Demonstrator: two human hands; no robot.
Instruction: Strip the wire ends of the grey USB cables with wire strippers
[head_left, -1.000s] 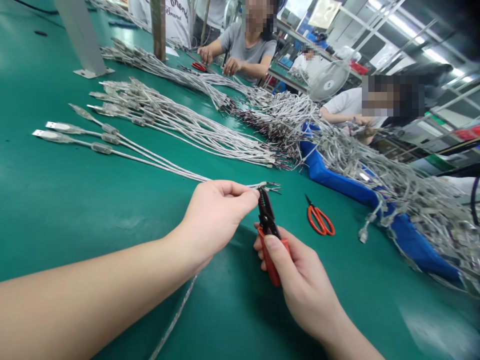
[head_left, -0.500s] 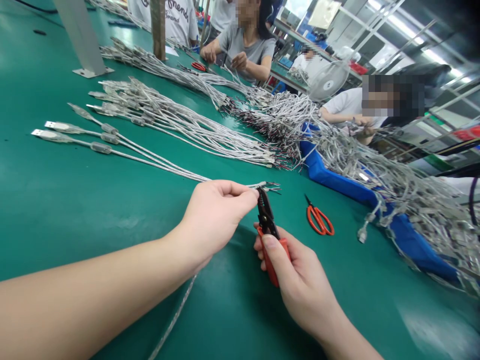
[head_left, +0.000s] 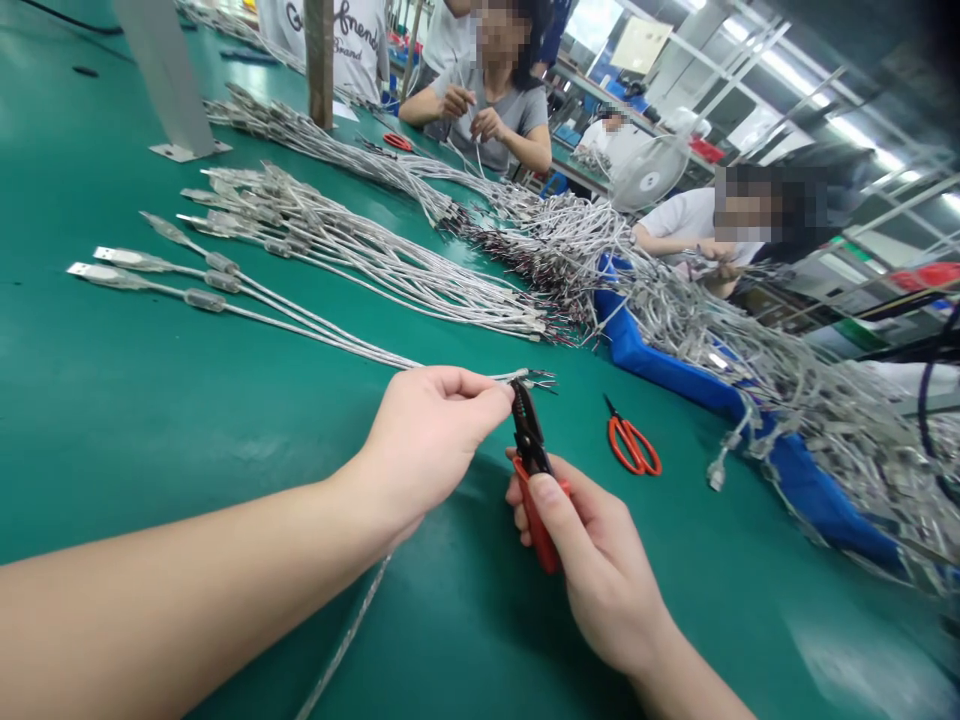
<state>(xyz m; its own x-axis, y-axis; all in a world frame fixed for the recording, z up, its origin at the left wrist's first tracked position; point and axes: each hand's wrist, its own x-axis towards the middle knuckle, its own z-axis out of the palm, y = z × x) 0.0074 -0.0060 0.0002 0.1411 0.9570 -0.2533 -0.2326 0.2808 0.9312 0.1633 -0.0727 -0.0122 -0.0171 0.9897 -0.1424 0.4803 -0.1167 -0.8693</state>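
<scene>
My left hand (head_left: 431, 435) is closed in a pinch on a clear-jacketed cable (head_left: 349, 635), which comes out below the wrist and runs down to the bottom edge. The cable's pinched end is hidden by my fingers, right at the jaws of the wire strippers. My right hand (head_left: 589, 540) is wrapped round the red handles of the wire strippers (head_left: 529, 430), with their black jaws pointing up against my left fingertips. Behind my left hand lie three USB cables (head_left: 300, 325), plugs to the left and bare wire ends to the right.
Red-handled scissors (head_left: 634, 445) lie on the green table (head_left: 225, 420) right of my hands. A bundle of USB cables (head_left: 375, 260) is farther back. A blue bin (head_left: 667, 375) overflows with cables at right. Co-workers sit across the table, near a metal post (head_left: 169, 80).
My hands and the wire strippers stay nearly in place. The view has shifted slightly. Across the table, a co-worker's hands have risen, holding a cable.
</scene>
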